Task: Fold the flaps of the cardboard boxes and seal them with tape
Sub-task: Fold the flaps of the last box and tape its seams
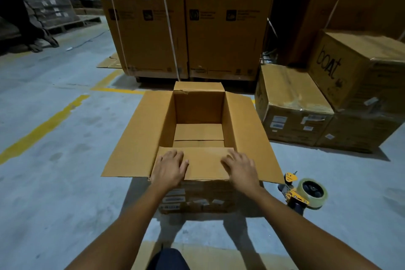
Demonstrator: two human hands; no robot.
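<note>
The cardboard box [199, 107] is sitting on the floor [54, 160], in the middle of the frame. The left hand [169, 169] and right hand [241, 170] are pressing its near flap [206, 164] down, each grip wide and flat, holding nothing. I think the other flaps [135, 133] are coming next, then the tape gun [304, 193] at lower right. A brown carton [341, 68] at upper right is showing "boat".

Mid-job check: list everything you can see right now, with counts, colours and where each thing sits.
Open brown cardboard box: one, brown, floor centre, near flap folded inward.
Yellow tape dispenser with pale tape roll: one, yellow, floor right of the box.
Sealed taped cardboard boxes: at least three, brown, stacked at right.
Tall printed cardboard cartons: two, brown, behind the box.
Painted floor lines: several, yellow, left.
Left hand: one, flat on the near flap's left side.
Right hand: one, flat on its right side.
</note>
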